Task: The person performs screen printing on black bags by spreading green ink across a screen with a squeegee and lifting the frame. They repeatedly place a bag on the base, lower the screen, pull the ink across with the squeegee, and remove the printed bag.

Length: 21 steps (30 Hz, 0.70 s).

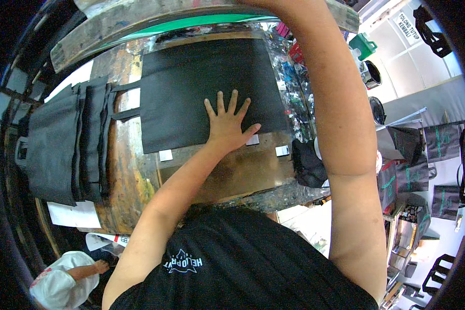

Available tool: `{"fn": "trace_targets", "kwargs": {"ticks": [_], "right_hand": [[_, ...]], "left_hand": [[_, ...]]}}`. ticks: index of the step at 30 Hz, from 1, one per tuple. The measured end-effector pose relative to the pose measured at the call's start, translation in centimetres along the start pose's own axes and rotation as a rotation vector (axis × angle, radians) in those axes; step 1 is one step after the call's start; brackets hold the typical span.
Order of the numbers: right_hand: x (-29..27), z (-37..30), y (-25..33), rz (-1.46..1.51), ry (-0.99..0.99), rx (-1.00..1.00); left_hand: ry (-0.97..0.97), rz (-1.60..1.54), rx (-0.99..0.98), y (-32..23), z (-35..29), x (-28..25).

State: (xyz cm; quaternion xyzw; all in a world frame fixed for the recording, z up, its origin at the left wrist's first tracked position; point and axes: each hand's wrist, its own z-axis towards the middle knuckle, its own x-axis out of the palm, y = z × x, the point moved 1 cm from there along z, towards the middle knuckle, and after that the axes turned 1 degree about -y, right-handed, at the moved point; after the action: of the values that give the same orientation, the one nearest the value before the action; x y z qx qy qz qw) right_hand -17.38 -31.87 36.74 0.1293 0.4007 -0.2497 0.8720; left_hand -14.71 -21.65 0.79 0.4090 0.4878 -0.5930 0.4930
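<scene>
My left hand (229, 122) lies flat with fingers spread on a black fabric tote bag (191, 88), near its lower right part. The bag is laid flat on the worktable, its two handles pointing left. My right arm (341, 98) reaches up and forward past the bag's right side. Its hand is at the top edge by a wooden frame (206, 15); the fingers are cut off from sight. Green shows along the underside of this frame, which stands raised over the far side of the bag.
A stack of black bags (57, 144) lies at the table's left. Small white tabs (166, 155) stick to the board at the bag's near edge. A dark cloth (310, 163) lies on the right. Printed bags (442, 142) hang or lie far right. Another person (67, 279) is at lower left.
</scene>
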Motion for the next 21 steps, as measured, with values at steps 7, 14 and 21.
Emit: {"fn": "trace_targets", "kwargs": {"ticks": [7,14,21], "right_hand": [[1.0,-0.3,-0.4,-0.027,-0.073,-0.030],[0.6,-1.2,0.0,-0.094,0.036,0.047],[3.1,-11.4,2.8,-0.179,-0.140,-0.072]], "left_hand": [[-0.101,-0.059,-0.026,-0.7,-0.8,-0.8],[-0.472,-0.647,-0.258,7.2,-4.0,-11.4],[-0.543,-1.311,-0.239,14.2,-10.0,-23.4]]}}
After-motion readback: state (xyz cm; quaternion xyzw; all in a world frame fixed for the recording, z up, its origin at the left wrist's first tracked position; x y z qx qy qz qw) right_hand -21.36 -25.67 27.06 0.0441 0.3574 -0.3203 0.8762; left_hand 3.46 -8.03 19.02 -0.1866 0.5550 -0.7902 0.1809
